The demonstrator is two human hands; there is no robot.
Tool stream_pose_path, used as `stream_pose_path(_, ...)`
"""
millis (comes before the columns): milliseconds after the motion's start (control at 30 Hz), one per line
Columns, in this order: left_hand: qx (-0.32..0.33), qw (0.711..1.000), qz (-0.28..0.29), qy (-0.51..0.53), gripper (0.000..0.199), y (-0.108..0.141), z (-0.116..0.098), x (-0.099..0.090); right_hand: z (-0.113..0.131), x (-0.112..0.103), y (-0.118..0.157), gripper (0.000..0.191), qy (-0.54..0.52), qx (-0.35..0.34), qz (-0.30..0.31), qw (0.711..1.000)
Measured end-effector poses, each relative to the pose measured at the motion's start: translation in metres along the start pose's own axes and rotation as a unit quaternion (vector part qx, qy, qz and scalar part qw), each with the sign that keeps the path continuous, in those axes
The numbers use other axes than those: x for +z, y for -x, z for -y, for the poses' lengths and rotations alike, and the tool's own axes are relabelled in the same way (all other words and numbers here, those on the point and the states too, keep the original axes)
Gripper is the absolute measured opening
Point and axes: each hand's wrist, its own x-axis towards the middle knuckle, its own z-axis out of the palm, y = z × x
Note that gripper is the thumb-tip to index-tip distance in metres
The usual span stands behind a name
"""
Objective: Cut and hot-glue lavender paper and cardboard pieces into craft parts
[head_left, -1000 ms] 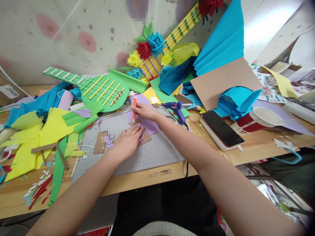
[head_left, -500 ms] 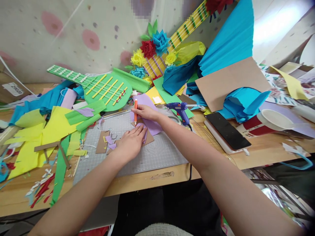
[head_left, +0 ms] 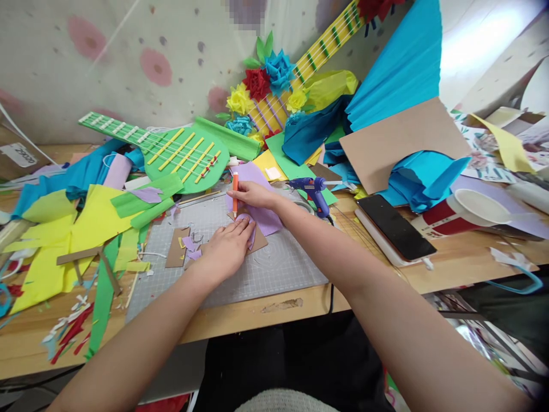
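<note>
My right hand (head_left: 256, 194) grips an upright orange pen-like tool (head_left: 235, 191) with a whitish lower end; its tip is too small to make out. That end meets a brown cardboard piece (head_left: 259, 242) on the grey cutting mat (head_left: 291, 268). Just below it, my left hand (head_left: 229, 243) lies flat with fingers stretched, pressing a small lilac paper shape (head_left: 251, 238) onto the cardboard. The fingers cover part of the shape. Behind my right hand spreads a larger lilac sheet (head_left: 271, 222). Lilac scraps (head_left: 191, 246) and a cardboard strip (head_left: 175, 252) lie left of my left hand.
A blue glue gun (head_left: 315, 191) sits right of my right hand, its cable running down to the table edge. Farther right are a phone (head_left: 397, 228) and a paper cup (head_left: 465, 214). A green paper guitar (head_left: 189, 157) lies behind; yellow paper (head_left: 100, 214) covers the left.
Both hands and the orange tool keep nearly the same place on the cardboard. The whole view has shifted very slightly.
</note>
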Motion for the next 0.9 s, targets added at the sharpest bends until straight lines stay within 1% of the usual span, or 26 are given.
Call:
stream_pose_path(167,0.003,1.000,-0.001,0.008,0.047,0.000,-0.001,-0.002,0.006,-0.009,0.006,0.027,0.009,0.015,0.007,1.000)
stream_pose_path(300,0.012,1.000,-0.012,0.020,0.046,0.000,0.001,-0.002,0.008,-0.014,0.015,0.025,-0.008,0.026,0.000,1.000)
stream_pose_path(500,0.013,1.000,-0.005,0.028,0.047,-0.001,0.002,-0.004,-0.002,-0.014,0.019,0.026,-0.072,0.051,-0.012,0.996)
stream_pose_path(733,0.010,1.000,-0.002,0.027,0.047,-0.001,0.002,-0.005,-0.011,-0.019,0.018,0.023,-0.066,0.064,-0.042,0.995)
stream_pose_path(900,0.024,0.999,-0.012,0.029,0.047,-0.001,0.003,-0.003,-0.013,-0.025,0.025,0.023,-0.070,0.068,-0.051,0.994)
